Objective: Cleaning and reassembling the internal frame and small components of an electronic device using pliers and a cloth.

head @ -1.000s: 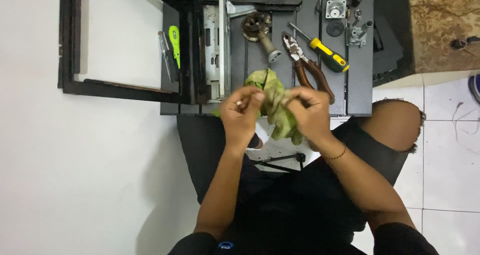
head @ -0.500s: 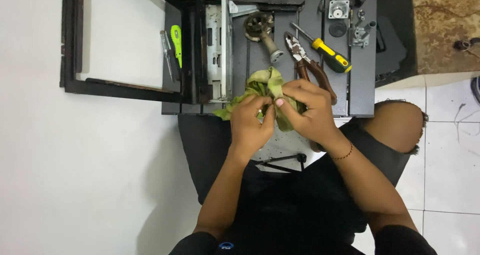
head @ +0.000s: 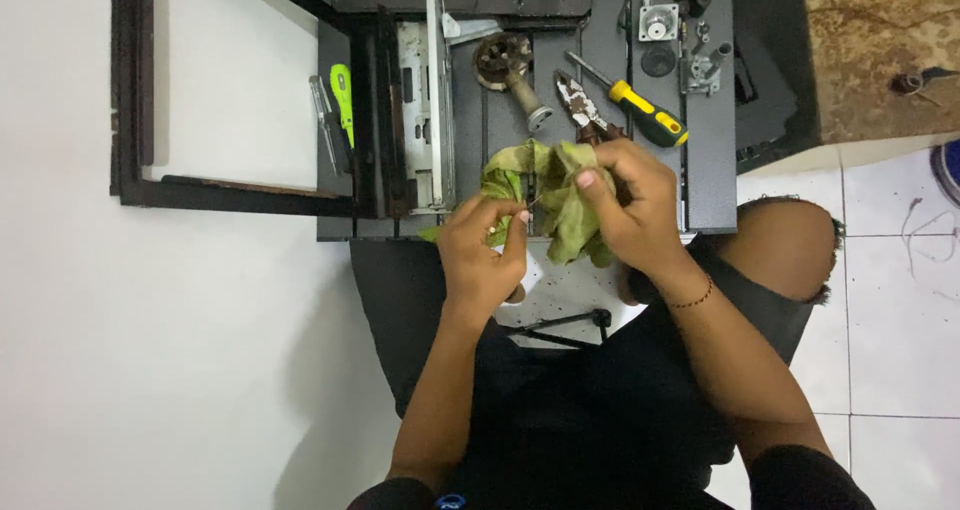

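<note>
Fingers [head: 505, 232] of the left hand [head: 485, 260] are pinched narrow on something very small and thin, too small to tell what it is, close to the edge of the green rag [head: 555, 195]. The right hand [head: 630, 210] holds the rag bunched, its fingers closed around the cloth and its thumb pressing on top. Both hands meet above the near edge of the dark surface [head: 705, 185], and the rag hangs partly over this edge, above the person's lap. Behind the hands lie pliers [head: 580, 105] with rusty jaws, touching or nearly touching the rag, and just beside them a yellow screwdriver [head: 640, 110]. Further left are a rusty round part with a stem [head: 512, 70], a long pale metal plate [head: 425, 100] and a green screwdriver [head: 342, 100] near a black frame [head: 135, 100]. Small metal parts [head: 660, 22] stand at the far side. The step in hand seems to be wiping or cleaning a small piece with the rag. This work probably calls for a firm pinch by the left hand while the right rubs the cloth along the piece, so that it does not slip and fall to the lap.
</note>
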